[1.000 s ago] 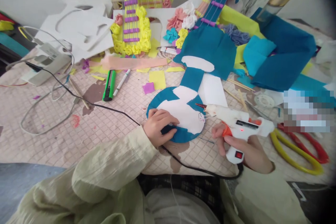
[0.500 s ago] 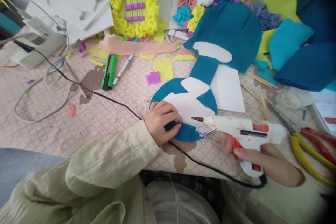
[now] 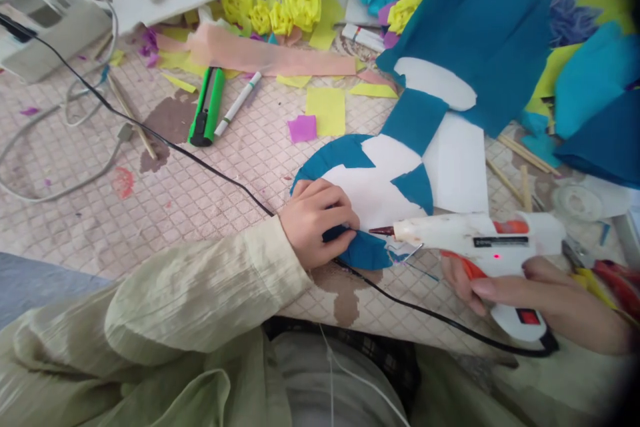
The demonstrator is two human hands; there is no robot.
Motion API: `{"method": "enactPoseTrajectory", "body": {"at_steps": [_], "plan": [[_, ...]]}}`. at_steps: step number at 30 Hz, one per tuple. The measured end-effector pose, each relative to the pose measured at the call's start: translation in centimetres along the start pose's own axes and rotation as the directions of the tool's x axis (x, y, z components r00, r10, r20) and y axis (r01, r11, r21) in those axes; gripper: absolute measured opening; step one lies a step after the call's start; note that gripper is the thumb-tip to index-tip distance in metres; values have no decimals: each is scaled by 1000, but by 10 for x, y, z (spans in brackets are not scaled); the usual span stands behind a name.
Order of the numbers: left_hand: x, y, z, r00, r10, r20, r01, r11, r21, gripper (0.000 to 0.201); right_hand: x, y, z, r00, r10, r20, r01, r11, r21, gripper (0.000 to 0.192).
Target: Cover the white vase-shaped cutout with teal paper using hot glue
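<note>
You cannot read any lettering here. The glue gun (image 3: 475,240) in your right hand (image 3: 540,297) carries a black label strip on its side, but whatever print is on it is too small and blurred to make out. Just below that strip a small red light shows on the gun's body. The white marker pen (image 3: 238,105) on the table has dark bands, with nothing legible on it. The green utility knife (image 3: 206,109) shows no readable brand either.

The glue gun (image 3: 475,240) is glossy white plastic with a metal nozzle. The guitar cutout (image 3: 385,187) is smooth white board under matt teal crepe paper. The desk (image 3: 200,193) wears a quilted, worn cloth.
</note>
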State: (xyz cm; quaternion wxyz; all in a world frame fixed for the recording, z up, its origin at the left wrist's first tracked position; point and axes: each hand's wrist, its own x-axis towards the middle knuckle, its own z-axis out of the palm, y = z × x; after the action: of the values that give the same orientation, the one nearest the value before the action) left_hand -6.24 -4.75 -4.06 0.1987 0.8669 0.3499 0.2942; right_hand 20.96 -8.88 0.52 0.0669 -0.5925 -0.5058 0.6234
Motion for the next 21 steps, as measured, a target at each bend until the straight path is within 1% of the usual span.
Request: {"method": "enactPoseTrajectory", "body": {"at_steps": [1,3,6,7,9,12,14,16,18,21], "plan": [[0,0,0,1000,-1,1,1,1000,-3,12,-1,0,1,999,32,14,-33,999,33,38],[0,0,0,1000,-3,6,3,1000,-8,12,-2,-1,2,991,90,103,-97,993,70,36],[0,0,0,1000,-10,11,10,1000,-8,12,0,1,2,990,74,122,-85,993,83,35],[0,0,0,1000,-11,12,11,1000,-8,12,0,2,2,991,63,122,-74,994,86,35],[0,1,0,1000,-13,16,13,1000,-8,12,0,3,2,994,63,85,-71,993,99,36],[1,1,0,1000,-15,19,15,1000,-7,13,-2,4,3,993,112,36,-115,986,124,37],[1,1,-1,1000,-12,14,12,1000,-5,13,-3,5,4,990,136,27,-139,982,127,37],[1,1,0,1000,0,3,0,1000,-2,13,-1,6,4,992,121,45,-125,985,116,36],[0,0,0,1000,7,0,-7,1000,2,13,1,8,2,994,80,78,-88,991,104,35],[0,0,0,1000,-2,19,2,1000,9,12,3,9,-2,989,56,134,-66,995,72,34]]}}
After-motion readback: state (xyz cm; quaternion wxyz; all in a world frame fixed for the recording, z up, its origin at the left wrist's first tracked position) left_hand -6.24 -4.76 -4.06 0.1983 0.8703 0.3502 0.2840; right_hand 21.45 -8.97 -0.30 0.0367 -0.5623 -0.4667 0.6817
